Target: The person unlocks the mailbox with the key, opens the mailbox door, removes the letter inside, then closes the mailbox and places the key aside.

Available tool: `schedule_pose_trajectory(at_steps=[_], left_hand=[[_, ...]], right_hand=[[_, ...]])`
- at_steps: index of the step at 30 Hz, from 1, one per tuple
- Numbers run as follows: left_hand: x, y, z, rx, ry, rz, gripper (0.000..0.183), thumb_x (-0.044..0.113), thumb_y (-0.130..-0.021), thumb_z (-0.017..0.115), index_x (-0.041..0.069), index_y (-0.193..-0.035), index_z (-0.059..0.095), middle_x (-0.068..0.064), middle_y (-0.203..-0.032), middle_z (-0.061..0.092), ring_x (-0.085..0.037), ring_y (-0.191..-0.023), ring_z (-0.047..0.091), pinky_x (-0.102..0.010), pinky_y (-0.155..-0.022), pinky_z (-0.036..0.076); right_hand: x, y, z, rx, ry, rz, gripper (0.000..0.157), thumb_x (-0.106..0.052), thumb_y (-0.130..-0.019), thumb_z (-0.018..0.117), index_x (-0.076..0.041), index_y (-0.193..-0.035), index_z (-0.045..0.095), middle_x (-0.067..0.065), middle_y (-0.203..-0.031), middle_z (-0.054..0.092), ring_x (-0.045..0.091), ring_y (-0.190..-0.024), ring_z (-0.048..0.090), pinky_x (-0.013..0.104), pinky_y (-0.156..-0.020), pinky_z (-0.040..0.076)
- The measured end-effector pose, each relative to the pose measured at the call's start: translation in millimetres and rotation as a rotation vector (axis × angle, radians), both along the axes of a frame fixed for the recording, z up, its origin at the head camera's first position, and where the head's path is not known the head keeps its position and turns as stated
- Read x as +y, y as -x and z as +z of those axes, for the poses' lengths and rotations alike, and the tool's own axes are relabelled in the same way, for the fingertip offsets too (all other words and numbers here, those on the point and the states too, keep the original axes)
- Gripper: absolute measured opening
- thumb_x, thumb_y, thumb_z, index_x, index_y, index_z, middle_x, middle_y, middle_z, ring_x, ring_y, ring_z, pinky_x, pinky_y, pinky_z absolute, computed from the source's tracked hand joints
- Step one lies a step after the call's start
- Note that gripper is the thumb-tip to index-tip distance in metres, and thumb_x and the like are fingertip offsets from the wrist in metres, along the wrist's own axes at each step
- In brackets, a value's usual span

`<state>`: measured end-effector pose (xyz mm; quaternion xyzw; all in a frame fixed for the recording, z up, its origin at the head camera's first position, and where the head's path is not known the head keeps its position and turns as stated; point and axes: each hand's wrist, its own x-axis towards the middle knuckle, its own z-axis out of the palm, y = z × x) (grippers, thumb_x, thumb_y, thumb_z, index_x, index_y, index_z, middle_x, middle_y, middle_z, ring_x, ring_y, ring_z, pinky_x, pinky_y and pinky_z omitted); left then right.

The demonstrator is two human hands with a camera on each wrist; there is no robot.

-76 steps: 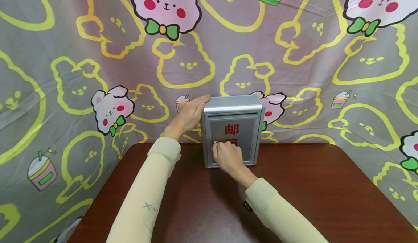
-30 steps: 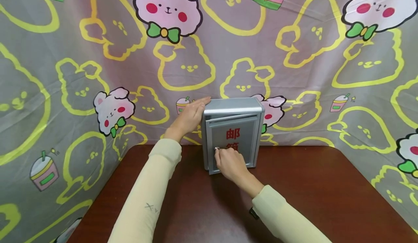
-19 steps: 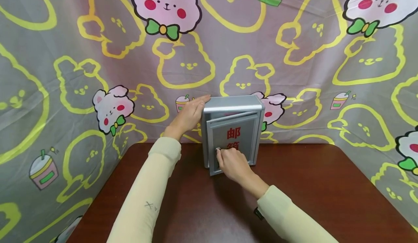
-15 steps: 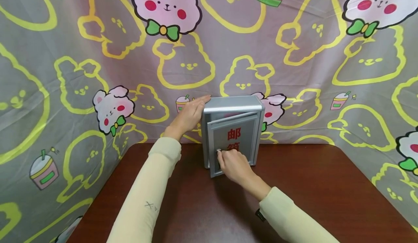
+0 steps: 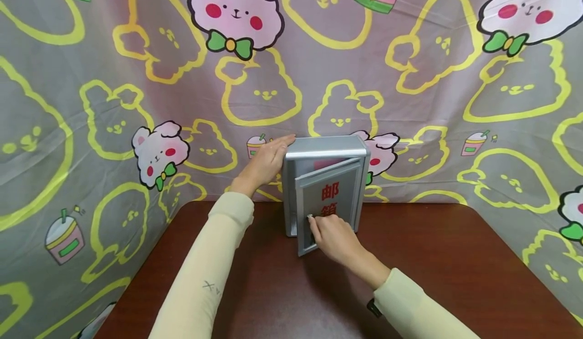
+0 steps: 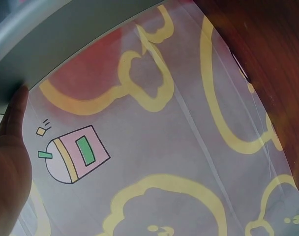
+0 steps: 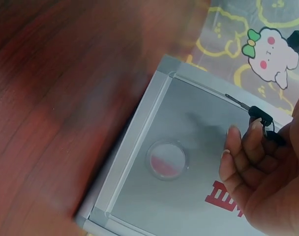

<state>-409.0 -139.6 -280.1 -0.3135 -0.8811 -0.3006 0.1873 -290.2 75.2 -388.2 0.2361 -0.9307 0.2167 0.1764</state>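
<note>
A silver metal mailbox (image 5: 328,145) with red characters stands on the table, its front door (image 5: 309,189) swung partway out on the left side. My left hand (image 5: 263,163) rests along the box's upper left corner, fingers extended; the left wrist view shows the fingertips against its grey side. At the door's left edge, my right hand (image 5: 338,239) pinches a key at the lock. In the right wrist view a second key (image 7: 260,114) with a black head hangs from the ring beside the fingers. A round clear window (image 7: 166,160) is set in the door.
The box sits near the back of a dark reddish-brown table (image 5: 273,288). Behind it and at both sides hangs a cartoon-printed cloth (image 5: 255,91). A small dark object (image 5: 374,307) shows under the right sleeve.
The right hand has drawn the door from closed to partly ajar, moving toward me and to the right. A gap into the box now shows at the left. The left hand has kept its place.
</note>
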Motion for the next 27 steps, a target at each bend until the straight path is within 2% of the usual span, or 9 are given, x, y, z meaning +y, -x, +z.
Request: schedule_pose_trajectory(at_steps=[10, 18, 27], left_hand=[[0, 1.9, -0.3, 0.015, 0.019, -0.007, 0.053, 0.03, -0.113, 0.023, 0.008, -0.153, 0.048, 0.0, -0.16, 0.044, -0.017, -0.151, 0.034, -0.033, -0.126, 0.021], [0, 2.8, -1.0, 0.022, 0.01, -0.003, 0.053, 0.029, -0.112, 0.023, 0.008, -0.153, 0.049, 0.0, -0.159, 0.046, -0.017, -0.15, 0.036, -0.032, -0.125, 0.023], [1, 1.1, -1.1, 0.019, 0.011, 0.005, 0.053, 0.029, -0.112, 0.022, 0.008, -0.153, 0.049, 0.0, -0.159, 0.045, -0.018, -0.15, 0.036, -0.031, -0.125, 0.024]], right_hand=[[12, -11.4, 1.4, -0.051, 0.016, -0.013, 0.051, -0.027, -0.108, 0.051, -0.021, -0.058, 0.044, -0.011, -0.052, 0.031, 0.006, -0.049, 0.032, 0.026, -0.047, 0.033], [23, -18.9, 3.0, -0.073, 0.055, 0.027, 0.05, -0.025, -0.108, 0.052, -0.022, -0.059, 0.045, -0.014, -0.053, 0.031, 0.004, -0.051, 0.032, 0.025, -0.049, 0.035], [35, -24.8, 2.3, -0.048, 0.129, 0.111, 0.051, -0.018, -0.107, 0.054, -0.02, -0.057, 0.043, -0.016, -0.055, 0.027, -0.001, -0.051, 0.026, 0.02, -0.047, 0.028]])
